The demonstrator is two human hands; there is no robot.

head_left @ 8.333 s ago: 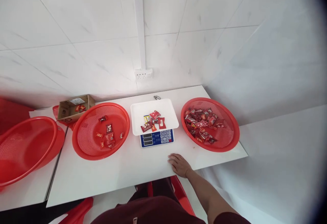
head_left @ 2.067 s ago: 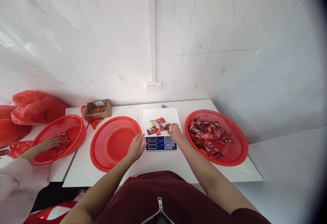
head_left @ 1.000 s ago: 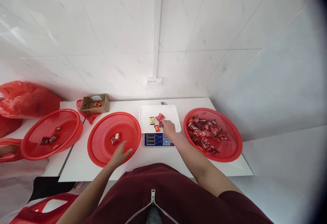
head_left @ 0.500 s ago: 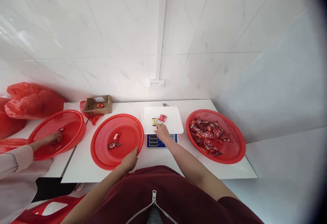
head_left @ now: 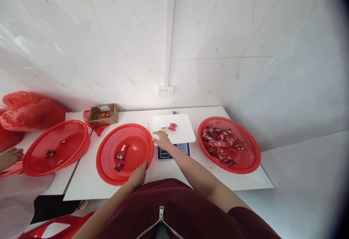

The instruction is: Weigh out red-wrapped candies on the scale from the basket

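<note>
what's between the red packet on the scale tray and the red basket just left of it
The yellow packet lies left of the red packet, partly hidden by the right hand, which reaches over the left edge of the scale tray. Then comes the rim of the red basket. Nothing else visible.

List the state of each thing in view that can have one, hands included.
Left hand: on the near right rim of the left basket.
Right hand: fingers extended over the scale tray, no packet visible in its grasp.
Scale tray: holding a red packet and a partly hidden yellow packet.
Scale display: dark, no digits readable.
Left basket: a few packets inside.
Right basket: far fuller.
Cardboard box: open-topped.
</note>
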